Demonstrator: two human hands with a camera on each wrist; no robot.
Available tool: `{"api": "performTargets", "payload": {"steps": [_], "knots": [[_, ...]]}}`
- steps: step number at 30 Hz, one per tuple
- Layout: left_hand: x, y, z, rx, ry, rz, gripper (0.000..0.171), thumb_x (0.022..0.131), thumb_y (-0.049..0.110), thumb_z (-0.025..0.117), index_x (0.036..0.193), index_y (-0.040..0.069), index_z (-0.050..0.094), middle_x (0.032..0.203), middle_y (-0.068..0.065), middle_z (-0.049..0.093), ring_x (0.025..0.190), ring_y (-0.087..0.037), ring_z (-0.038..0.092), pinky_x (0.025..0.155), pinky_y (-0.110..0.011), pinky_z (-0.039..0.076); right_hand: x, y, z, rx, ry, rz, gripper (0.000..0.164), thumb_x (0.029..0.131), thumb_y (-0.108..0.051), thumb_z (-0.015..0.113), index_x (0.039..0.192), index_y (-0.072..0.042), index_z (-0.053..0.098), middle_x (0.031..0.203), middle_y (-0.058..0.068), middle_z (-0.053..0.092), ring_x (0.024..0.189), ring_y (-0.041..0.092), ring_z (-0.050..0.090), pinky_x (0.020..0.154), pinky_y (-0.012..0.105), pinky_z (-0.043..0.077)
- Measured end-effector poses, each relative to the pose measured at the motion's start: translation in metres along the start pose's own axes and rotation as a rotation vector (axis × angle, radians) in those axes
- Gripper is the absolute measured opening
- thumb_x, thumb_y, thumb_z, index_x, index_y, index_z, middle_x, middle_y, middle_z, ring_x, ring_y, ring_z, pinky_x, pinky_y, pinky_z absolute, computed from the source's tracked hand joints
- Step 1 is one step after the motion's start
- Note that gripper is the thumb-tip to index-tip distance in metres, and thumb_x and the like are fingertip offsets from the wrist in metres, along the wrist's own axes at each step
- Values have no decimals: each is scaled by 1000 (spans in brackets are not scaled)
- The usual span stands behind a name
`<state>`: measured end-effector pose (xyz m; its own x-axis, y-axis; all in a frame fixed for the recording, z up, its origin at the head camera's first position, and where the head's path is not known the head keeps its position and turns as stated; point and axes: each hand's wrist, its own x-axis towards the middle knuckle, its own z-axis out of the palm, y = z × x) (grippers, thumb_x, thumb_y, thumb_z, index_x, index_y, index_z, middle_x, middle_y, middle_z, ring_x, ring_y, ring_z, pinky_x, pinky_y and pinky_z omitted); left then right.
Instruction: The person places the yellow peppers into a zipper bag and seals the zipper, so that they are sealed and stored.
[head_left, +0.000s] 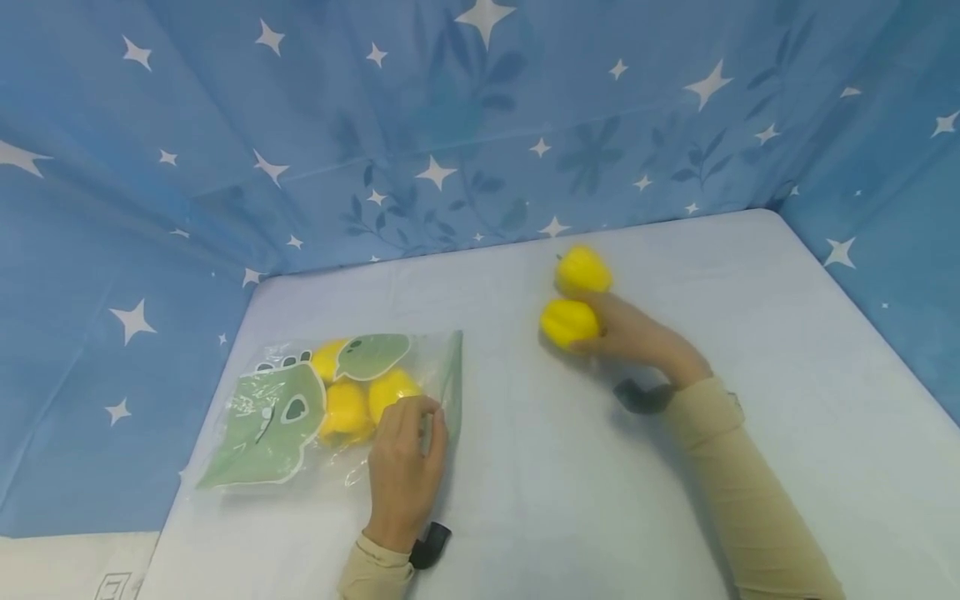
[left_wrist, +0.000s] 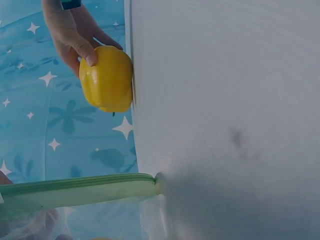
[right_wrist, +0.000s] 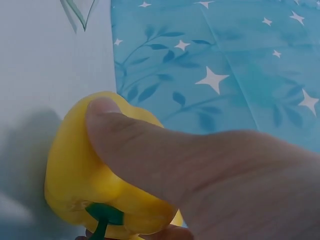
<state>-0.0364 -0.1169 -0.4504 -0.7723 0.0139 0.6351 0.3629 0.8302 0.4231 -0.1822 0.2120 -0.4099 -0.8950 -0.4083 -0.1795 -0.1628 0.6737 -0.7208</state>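
Observation:
My right hand point(head_left: 637, 333) grips a yellow bell pepper point(head_left: 567, 324), close over the table. The right wrist view shows the thumb point(right_wrist: 135, 145) laid along this pepper point(right_wrist: 75, 165), its green stem facing the camera. Just behind it is a second yellow bell pepper point(head_left: 584, 270). On the left lies a clear zip bag point(head_left: 270, 425) printed with a green dinosaur, and three yellow peppers point(head_left: 347, 410) show inside. With bent fingers, my left hand point(head_left: 405, 475) holds the bag near its open-end side, where a green zip strip point(left_wrist: 75, 185) runs in the left wrist view.
A white table point(head_left: 525, 500) carries everything. Blue curtains point(head_left: 465, 125) with white stars hang along its back and both sides. Dark wrist straps point(head_left: 431, 546) sit at the cuffs of the beige sleeves point(head_left: 750, 500).

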Motion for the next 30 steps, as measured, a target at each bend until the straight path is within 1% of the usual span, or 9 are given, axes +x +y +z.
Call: {"api": "performTargets", "payload": {"steps": [5, 8, 12, 17, 21, 24, 28, 30], "knots": [[1, 0, -1, 7, -1, 0, 6, 97, 10, 64, 98, 5, 66, 88, -5, 64, 80, -19, 56, 71, -34, 48, 3, 0, -1, -3, -2, -31, 86, 96, -29, 74, 166, -19, 25, 172, 14, 27, 158, 40, 27, 127, 64, 21], [0, 0, -1, 12, 0, -5, 7, 98, 12, 63, 98, 6, 67, 88, -5, 66, 80, -19, 57, 71, -35, 49, 4, 2, 0, 9, -11, -53, 83, 97, -26, 72, 166, -18, 26, 173, 13, 26, 159, 40, 25, 127, 64, 20], [-3, 0, -1, 10, -1, -15, 5, 96, 10, 65, 98, 6, 67, 89, -6, 67, 80, -20, 58, 72, -35, 49, 3, 4, 2, 34, -30, -54, 77, 99, -24, 69, 164, -18, 30, 173, 13, 25, 159, 41, 25, 127, 66, 19], [-4, 1, -1, 3, -7, -16, 4, 95, 8, 65, 98, 6, 66, 89, -5, 65, 81, -19, 57, 72, -34, 48, 2, 3, 5, 47, -39, -39, 74, 99, -26, 67, 163, -18, 32, 172, 14, 26, 158, 42, 26, 126, 67, 19], [-3, 1, 0, 10, -3, -5, 4, 96, 8, 66, 98, 5, 66, 88, -5, 65, 81, -18, 56, 72, -32, 48, 0, -2, 8, 66, -53, -40, 72, 99, -28, 67, 163, -18, 34, 170, 14, 31, 156, 42, 30, 125, 67, 22], [-3, 1, 0, 8, -4, -7, 4, 95, 8, 66, 98, 5, 66, 88, -6, 65, 81, -19, 57, 73, -32, 48, 0, -4, 11, 69, -67, -48, 70, 99, -30, 68, 161, -20, 37, 165, 13, 39, 152, 40, 37, 123, 68, 26], [-2, 0, 1, -3, -4, -12, 5, 96, 9, 65, 98, 5, 66, 89, -6, 66, 81, -20, 57, 73, -34, 48, 3, -8, 14, 82, -80, -57, 67, 97, -34, 70, 157, -24, 43, 158, 7, 49, 146, 35, 45, 122, 66, 30], [-1, 0, 1, -4, -2, -11, 5, 96, 10, 65, 98, 5, 66, 89, -6, 66, 81, -20, 57, 73, -35, 49, 4, -10, 16, 90, -87, -55, 66, 96, -35, 71, 155, -26, 44, 157, 4, 50, 146, 33, 45, 122, 65, 29]]}}
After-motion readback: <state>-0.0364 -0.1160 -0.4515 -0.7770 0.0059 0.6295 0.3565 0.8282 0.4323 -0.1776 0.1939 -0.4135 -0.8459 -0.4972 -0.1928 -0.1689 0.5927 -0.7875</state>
